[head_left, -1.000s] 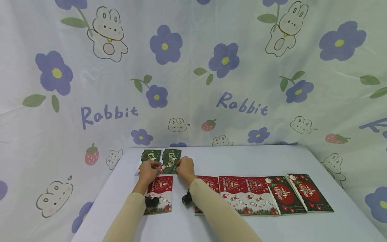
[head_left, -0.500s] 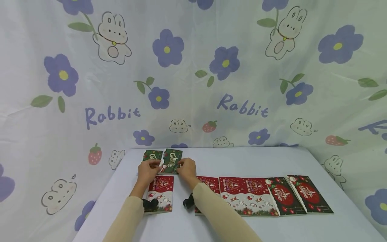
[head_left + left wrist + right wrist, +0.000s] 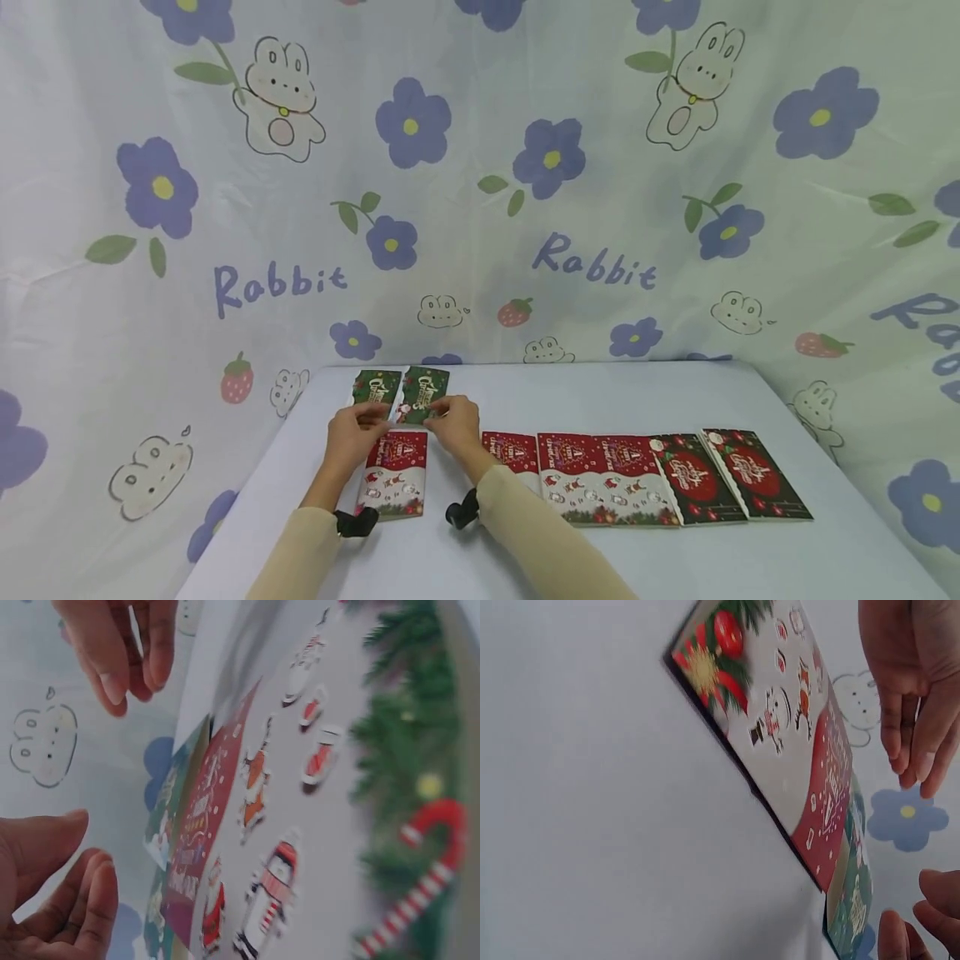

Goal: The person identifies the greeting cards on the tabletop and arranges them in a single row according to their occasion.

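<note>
My left hand (image 3: 352, 435) hovers near the lower edge of the left green Christmas booklet (image 3: 377, 387), fingers loosely curved and holding nothing. My right hand (image 3: 456, 423) is by the lower right corner of the second green booklet (image 3: 424, 392), likewise bare between thumb and fingers. Both green booklets lie side by side at the back left. Below them, between my forearms, lies a red-and-white Christmas booklet (image 3: 396, 475). In the left wrist view, a gap shows between the left hand's thumb and fingers (image 3: 94, 900). The right wrist view shows both hands beyond the red-and-white booklet (image 3: 780, 742).
Along the right of the white table (image 3: 600, 400) runs a row: a red-and-white booklet (image 3: 513, 450) partly under my right forearm, two more red-and-white ones (image 3: 607, 479), then two dark ones with red circles (image 3: 693, 475). A patterned curtain (image 3: 480, 200) hangs behind the table.
Both hands have drawn back slightly from the green booklets toward me, the left also moving left, showing more of the left green cover. The booklets keep their arrangement; the head view has shifted slightly.
</note>
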A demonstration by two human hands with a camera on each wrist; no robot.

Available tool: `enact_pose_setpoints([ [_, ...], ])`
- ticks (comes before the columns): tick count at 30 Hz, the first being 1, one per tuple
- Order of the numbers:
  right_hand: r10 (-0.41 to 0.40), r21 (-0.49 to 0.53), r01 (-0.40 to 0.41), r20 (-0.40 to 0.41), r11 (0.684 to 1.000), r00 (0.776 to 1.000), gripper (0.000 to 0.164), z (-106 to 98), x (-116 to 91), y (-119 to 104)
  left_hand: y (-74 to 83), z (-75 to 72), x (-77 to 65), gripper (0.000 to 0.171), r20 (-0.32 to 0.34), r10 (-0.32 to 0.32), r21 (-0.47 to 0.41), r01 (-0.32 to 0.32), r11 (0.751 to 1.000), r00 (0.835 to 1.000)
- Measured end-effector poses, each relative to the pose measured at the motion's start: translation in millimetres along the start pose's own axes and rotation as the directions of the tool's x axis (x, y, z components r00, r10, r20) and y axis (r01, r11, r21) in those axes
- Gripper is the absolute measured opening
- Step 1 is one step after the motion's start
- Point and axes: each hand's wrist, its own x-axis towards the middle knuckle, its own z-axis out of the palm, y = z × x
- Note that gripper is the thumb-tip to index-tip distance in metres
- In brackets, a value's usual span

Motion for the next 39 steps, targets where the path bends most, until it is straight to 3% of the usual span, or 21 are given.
enact_pose_setpoints([
  [13, 0.010, 0.019, -0.010, 0.025, 1.000, 1.000, 0.015, 4, -17, -2, -10.7, -14.2, -21.2, 0.029, -0.010, -0.048, 0.044, 0.049, 0.998, 0.999],
  [26, 0.012, 0.027, -0.012, 0.030, 1.000, 0.999, 0.015, 11, -29, 5, -18.1, -16.4, -39.2, 0.034, 0.012, -0.106, 0.048, 0.105, 0.993, 0.994],
  [39, 0.054, 0.011, -0.055, 0.039, 0.998, 0.998, 0.017, 16, -29, 10, -26.3, -12.9, -39.6, 0.032, 0.028, -0.156, 0.044, 0.155, 0.987, 0.987],
])
